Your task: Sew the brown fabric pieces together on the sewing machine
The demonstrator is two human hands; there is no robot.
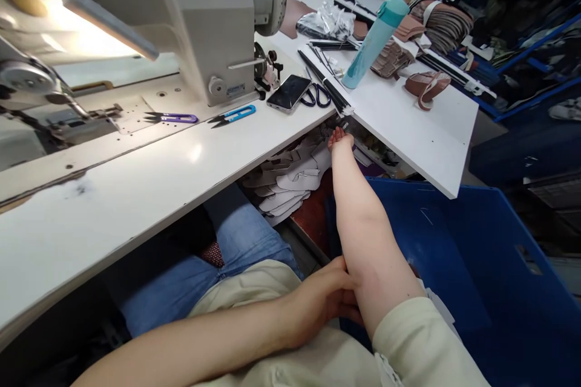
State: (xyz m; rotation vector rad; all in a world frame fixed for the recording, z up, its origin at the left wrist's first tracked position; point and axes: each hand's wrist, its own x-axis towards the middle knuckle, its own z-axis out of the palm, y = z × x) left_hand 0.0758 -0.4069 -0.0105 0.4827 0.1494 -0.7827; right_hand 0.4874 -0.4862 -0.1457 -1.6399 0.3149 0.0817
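Note:
My left hand is wrapped round my right forearm near the elbow. The right arm stretches forward, and my right hand is at the gap between the two white tabletops, its fingers curled upward; whether they hold anything is too small to tell. Just below and left of that hand lies a stack of pale cut pieces under the table edge. On the sewing table are purple snips, blue snips, a phone and dark-handled scissors.
A sewing machine stands at the upper left. The second tabletop bears a teal bottle, black strips, a plastic bag and brown pieces. A large blue bin sits at the right.

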